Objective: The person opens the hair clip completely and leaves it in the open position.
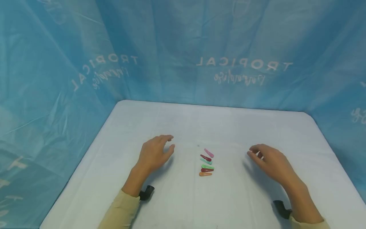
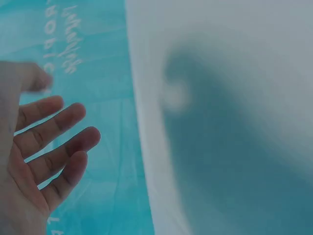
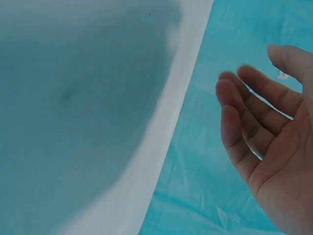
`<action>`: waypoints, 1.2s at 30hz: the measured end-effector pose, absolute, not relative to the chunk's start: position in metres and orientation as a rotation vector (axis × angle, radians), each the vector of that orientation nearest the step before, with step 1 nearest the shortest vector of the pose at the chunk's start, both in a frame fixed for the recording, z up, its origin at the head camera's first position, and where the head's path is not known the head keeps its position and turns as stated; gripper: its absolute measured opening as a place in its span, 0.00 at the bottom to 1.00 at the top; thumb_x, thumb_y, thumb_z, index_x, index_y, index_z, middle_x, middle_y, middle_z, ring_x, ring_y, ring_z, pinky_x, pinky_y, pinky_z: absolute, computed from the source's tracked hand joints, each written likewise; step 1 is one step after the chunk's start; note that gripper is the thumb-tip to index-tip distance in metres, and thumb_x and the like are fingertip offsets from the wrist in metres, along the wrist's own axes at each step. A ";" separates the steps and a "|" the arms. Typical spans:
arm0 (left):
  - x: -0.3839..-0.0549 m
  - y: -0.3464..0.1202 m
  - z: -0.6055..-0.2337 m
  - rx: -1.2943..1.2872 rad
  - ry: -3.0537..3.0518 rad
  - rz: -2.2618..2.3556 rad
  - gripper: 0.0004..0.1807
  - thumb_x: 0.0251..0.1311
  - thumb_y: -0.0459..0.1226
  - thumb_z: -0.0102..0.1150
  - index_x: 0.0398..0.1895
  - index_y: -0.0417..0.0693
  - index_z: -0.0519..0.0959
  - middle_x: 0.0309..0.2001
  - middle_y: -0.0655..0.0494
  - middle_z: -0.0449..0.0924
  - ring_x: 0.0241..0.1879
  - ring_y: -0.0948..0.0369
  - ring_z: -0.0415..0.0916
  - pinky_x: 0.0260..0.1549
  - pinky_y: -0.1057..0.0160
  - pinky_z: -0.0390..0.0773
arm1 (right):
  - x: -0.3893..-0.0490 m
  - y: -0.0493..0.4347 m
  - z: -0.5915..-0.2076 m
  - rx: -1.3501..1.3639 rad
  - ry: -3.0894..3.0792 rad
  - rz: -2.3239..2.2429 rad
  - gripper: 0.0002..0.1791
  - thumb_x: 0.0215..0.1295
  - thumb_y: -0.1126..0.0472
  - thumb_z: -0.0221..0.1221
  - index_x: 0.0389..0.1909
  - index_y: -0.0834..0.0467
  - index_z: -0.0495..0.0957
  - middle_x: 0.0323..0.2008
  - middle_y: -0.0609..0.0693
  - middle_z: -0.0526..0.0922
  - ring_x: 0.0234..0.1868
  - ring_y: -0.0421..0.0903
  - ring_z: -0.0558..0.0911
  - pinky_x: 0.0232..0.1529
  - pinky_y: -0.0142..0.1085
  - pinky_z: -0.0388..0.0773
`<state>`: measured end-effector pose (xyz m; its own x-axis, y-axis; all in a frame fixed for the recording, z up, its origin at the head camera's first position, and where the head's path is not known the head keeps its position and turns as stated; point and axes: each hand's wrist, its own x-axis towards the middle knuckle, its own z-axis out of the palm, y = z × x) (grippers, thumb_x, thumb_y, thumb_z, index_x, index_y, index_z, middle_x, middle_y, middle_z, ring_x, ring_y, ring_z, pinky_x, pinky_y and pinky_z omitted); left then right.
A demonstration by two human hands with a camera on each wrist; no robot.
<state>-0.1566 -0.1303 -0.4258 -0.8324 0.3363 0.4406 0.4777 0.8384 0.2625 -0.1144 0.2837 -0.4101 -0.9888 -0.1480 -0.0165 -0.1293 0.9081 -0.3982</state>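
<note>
Several snap hair clips lie in a loose column on the white table, between the two hands in the head view. Farthest away is a pink hair clip, then a dark red hair clip beside a light blue hair clip. Nearer come a green hair clip, a second dark red hair clip and an orange hair clip. To their left hovers the left hand, fingers loosely bent and holding nothing. The right hand, also holding nothing, is raised to their right with relaxed fingers.
A white cloth covers the table. Blue curtains with mirrored lettering hang behind it and along both sides. Black wrist mounts sit at the left wrist and the right wrist. Each hand casts a shadow on the cloth.
</note>
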 end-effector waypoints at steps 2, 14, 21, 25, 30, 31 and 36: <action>-0.159 -0.129 -0.422 -0.608 -2.575 -0.550 0.13 0.61 0.43 0.55 0.45 0.50 0.81 0.39 0.57 0.84 0.33 0.61 0.80 0.28 0.61 0.78 | -0.118 0.281 -0.410 -0.230 3.010 -0.627 0.22 0.66 0.43 0.55 0.46 0.56 0.80 0.39 0.50 0.83 0.35 0.46 0.79 0.33 0.45 0.77; -0.173 -0.120 -0.405 -0.578 -2.627 -0.811 0.13 0.64 0.44 0.53 0.48 0.54 0.80 0.42 0.59 0.82 0.36 0.64 0.78 0.32 0.61 0.77 | -0.139 0.275 -0.398 -0.363 2.960 -0.650 0.17 0.67 0.44 0.54 0.43 0.53 0.80 0.34 0.44 0.81 0.32 0.42 0.76 0.33 0.40 0.74; -0.179 -0.108 -0.400 -0.561 -2.661 -0.934 0.16 0.65 0.47 0.51 0.52 0.55 0.78 0.46 0.62 0.80 0.40 0.63 0.77 0.36 0.61 0.78 | -0.145 0.270 -0.397 -0.368 2.932 -0.691 0.23 0.65 0.37 0.50 0.44 0.51 0.80 0.35 0.42 0.81 0.34 0.41 0.77 0.33 0.38 0.74; -0.182 -0.104 -0.400 -0.564 -2.642 -0.958 0.15 0.64 0.45 0.52 0.52 0.54 0.78 0.47 0.60 0.79 0.44 0.62 0.76 0.39 0.59 0.77 | -0.147 0.265 -0.396 -0.358 2.929 -0.692 0.18 0.66 0.43 0.54 0.43 0.51 0.80 0.34 0.43 0.81 0.33 0.42 0.76 0.34 0.38 0.75; -0.187 -0.099 -0.402 -0.561 -2.654 -0.982 0.16 0.64 0.45 0.53 0.52 0.54 0.77 0.47 0.62 0.78 0.45 0.64 0.75 0.41 0.60 0.76 | -0.153 0.263 -0.397 -0.355 2.927 -0.684 0.17 0.67 0.45 0.54 0.44 0.52 0.80 0.35 0.44 0.81 0.34 0.43 0.76 0.35 0.40 0.75; -0.187 -0.097 -0.402 -0.558 -2.658 -0.987 0.16 0.64 0.45 0.53 0.52 0.55 0.77 0.47 0.63 0.78 0.45 0.65 0.74 0.41 0.61 0.76 | -0.155 0.263 -0.397 -0.361 2.930 -0.688 0.16 0.67 0.45 0.54 0.44 0.52 0.80 0.35 0.44 0.81 0.33 0.43 0.76 0.35 0.40 0.74; -0.191 -0.091 -0.405 -0.554 -2.689 -1.014 0.17 0.64 0.46 0.52 0.53 0.55 0.77 0.48 0.62 0.77 0.47 0.64 0.73 0.46 0.59 0.75 | -0.161 0.258 -0.397 -0.402 2.922 -0.741 0.14 0.66 0.47 0.56 0.42 0.52 0.81 0.34 0.43 0.81 0.33 0.42 0.76 0.36 0.40 0.74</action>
<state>-0.1905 -0.0911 -0.4051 -0.9063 0.2699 0.3251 0.4173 0.6921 0.5889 -0.1614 0.2583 -0.3975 -0.9601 -0.2778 -0.0319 -0.2291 0.8468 -0.4800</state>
